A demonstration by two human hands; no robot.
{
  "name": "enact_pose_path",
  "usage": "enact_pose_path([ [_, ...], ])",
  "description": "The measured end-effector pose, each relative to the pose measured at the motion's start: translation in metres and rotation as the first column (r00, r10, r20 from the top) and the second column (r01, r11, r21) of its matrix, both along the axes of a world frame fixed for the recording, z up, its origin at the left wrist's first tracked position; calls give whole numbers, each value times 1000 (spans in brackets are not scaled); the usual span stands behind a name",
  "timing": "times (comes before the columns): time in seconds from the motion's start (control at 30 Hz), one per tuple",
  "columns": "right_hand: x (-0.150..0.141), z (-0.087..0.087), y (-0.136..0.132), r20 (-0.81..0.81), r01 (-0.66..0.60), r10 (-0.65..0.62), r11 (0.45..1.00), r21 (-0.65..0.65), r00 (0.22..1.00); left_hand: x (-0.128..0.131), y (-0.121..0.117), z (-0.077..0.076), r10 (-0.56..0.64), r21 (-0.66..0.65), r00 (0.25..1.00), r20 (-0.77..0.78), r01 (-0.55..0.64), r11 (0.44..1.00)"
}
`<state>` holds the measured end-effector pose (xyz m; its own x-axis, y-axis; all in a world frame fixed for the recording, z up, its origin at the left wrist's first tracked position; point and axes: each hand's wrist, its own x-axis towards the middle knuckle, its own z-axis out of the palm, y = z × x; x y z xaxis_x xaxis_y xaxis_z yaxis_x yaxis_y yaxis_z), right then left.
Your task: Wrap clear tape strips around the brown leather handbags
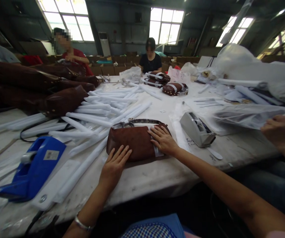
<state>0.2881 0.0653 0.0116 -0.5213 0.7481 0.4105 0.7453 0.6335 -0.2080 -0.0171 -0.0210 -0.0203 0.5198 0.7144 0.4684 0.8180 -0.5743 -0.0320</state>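
Note:
A brown leather handbag lies on its side on the white-covered table in front of me, its strap along the far edge. White wrapping shows around its right end. My left hand rests on the bag's near left part, fingers spread out. On the right end of the bag lies my right hand, palm down and fingers stretched. Neither hand is closed around anything. To the right stands a grey tape dispenser, and to the left a blue tape dispenser.
Several white wrapped rolls spread behind and left of the bag. Brown bags are piled at left; wrapped bags lie farther back. A co-worker's hand holds clear plastic at right. Other people sit across the table.

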Motion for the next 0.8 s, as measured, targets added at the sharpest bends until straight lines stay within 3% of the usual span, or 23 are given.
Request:
enact_pose_path([
  [0.1, -7, 5, -32, -152, 20, -28, 999, -50, 988, -1, -1, -16, 27, 28, 999, 44, -28, 999],
  [0.17, -14, 3, -61, -284, 41, -103, 976, -215, 953, 3, -1, -21, 34, 25, 996, 80, -36, 999],
  [0.2, -18, 1, -75, -336, 51, -182, 930, -364, 924, 5, -1, -22, 32, 21, 995, 94, -34, 999],
  [0.23, -22, -2, -87, -367, 50, -294, 835, -547, 883, 5, 0, -22, 28, 18, 994, 104, -30, 999],
  [0.3, -32, -8, -104, -386, -61, -536, 526, -848, 751, 5, 1, -22, 19, 14, 993, 114, -21, 1000],
  [0.33, -37, -10, -108, -400, -183, -635, 380, -906, 661, 4, 1, -23, 16, 13, 993, 117, -17, 1000],
  [0.37, -42, -12, -109, -429, -331, -710, 284, -900, 558, 3, 2, -23, 13, 14, 992, 122, -15, 1000],
  [0.4, -47, -14, -109, -470, -470, -764, 249, -847, 442, 2, 2, -23, 10, 16, 992, 126, -12, 1000],
  [0.47, -58, -15, -105, -530, -643, -820, 289, -709, 216, 1, 3, -23, 0, 15, 991, 133, -2, 1000],
  [0.57, -78, -14, -99, -510, -678, -860, 373, -634, 4, 2, 2, -20, -6, 15, 989, 150, 4, 1000],
  [0.7, -105, -7, -102, -537, -629, -829, 502, -594, -156, 9, -3, -16, 45, 17, 980, 195, -49, 999],
  [0.8, -114, 5, -110, -618, -588, -755, 607, -535, -218, 14, -6, -17, 107, 86, 960, 258, -133, 987],
])
